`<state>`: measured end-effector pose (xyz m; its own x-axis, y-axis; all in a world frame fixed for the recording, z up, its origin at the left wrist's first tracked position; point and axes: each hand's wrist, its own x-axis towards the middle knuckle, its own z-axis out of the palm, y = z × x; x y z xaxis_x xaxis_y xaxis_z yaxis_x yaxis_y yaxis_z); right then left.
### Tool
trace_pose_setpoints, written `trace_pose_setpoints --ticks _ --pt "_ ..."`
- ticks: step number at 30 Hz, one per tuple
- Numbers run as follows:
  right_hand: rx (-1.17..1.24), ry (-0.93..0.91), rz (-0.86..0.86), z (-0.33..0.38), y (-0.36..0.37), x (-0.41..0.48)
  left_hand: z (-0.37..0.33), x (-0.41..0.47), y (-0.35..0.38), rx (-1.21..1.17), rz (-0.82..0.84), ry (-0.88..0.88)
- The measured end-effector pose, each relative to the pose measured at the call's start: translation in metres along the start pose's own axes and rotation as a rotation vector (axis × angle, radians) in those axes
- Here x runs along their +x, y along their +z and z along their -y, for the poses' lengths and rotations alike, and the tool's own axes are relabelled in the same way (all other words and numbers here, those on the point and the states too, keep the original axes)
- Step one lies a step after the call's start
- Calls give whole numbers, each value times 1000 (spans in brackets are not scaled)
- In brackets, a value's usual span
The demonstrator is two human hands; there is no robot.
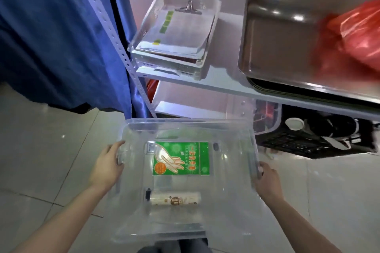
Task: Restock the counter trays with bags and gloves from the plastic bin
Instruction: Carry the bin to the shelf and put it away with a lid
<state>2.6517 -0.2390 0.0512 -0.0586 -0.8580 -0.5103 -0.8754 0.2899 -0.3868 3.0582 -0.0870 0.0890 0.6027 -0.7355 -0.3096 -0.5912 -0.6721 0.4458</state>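
Holding the clear plastic bin point(236, 150) over the floor, my left hand point(107, 167) and right hand point(267, 181) have fingers clamped on its side rims. Ahead, a shelf point(224, 80) carries a metal tray point(275, 43) and red bag point(353, 35). Inside, the glove packet point(181, 158) and bag roll point(174, 198) lie lengthwise left-right

I see even, cool overhead light glaring off the steel tray point(275, 47). Wide-angle edges bend; the red plastic bag point(355, 41) is motion-blurred.

Pale tiled floor point(51, 150), blue curtain point(51, 37), perhaps metal shelving point(226, 86).
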Motion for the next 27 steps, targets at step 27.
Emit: trace_pose_setpoints --ticks 27 --pt "122 -22 -221 -143 318 174 170 218 319 119 -57 320"
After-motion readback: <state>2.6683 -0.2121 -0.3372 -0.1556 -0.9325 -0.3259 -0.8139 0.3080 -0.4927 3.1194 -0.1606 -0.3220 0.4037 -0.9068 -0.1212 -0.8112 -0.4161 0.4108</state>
